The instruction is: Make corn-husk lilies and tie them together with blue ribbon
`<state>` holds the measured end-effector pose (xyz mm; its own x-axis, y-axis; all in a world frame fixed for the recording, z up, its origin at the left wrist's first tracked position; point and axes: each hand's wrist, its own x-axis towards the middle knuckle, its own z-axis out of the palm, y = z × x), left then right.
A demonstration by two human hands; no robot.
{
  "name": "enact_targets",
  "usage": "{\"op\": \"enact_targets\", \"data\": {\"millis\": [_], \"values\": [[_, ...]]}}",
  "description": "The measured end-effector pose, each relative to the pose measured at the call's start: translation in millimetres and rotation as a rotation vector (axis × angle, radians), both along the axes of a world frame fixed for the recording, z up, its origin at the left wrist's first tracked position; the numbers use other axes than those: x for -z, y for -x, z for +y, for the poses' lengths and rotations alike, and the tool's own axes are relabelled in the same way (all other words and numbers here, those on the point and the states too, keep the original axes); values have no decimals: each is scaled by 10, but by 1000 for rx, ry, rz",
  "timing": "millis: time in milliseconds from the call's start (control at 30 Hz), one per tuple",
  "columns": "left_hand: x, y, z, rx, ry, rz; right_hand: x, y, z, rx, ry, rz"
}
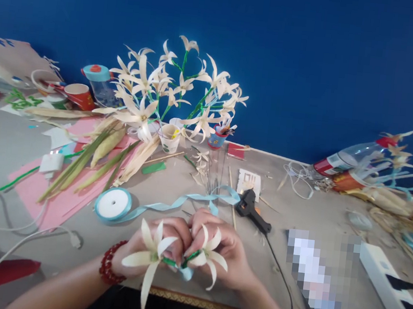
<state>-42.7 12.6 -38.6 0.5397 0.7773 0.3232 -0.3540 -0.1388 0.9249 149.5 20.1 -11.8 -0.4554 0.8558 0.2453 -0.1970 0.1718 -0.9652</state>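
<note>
Near the table's front edge, my left hand (175, 231) is closed round the green-wrapped stem of a cream corn-husk flower (152, 253). A red bead bracelet is on that wrist. Fingertips almost touching it, my right hand (235, 248) pinches the green stem of a second flower (210, 255). Both blossoms face up and outward. A bit of light blue ribbon (186, 273) shows below the fingertips; its link to the stems is hidden. Behind the hands, a blue ribbon strip (171, 205) runs from its spool (112, 204) toward a black glue gun (252, 211).
A bunch of husk flowers (146, 77) stands in a paper cup (170, 141) at the back. Corn husks (105, 149) lie on pink paper (64, 208) at left. Thin wires (215, 170) lie ahead. To the right are a plastic bottle (354, 155) and a power strip (391, 292).
</note>
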Motion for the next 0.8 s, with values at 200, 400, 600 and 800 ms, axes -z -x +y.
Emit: {"op": "enact_targets", "data": {"millis": [200,400,600,800], "values": [[13,-77,14,-83,246,-85,45,23,28,49,170,35],[190,-108,45,-50,422,-177,172,72,56,115,315,109],[220,-156,75,-68,528,-226,349,109,79,184,415,168],[171,-195,78,-98,642,-269,439,141,100,240,434,238]]}}
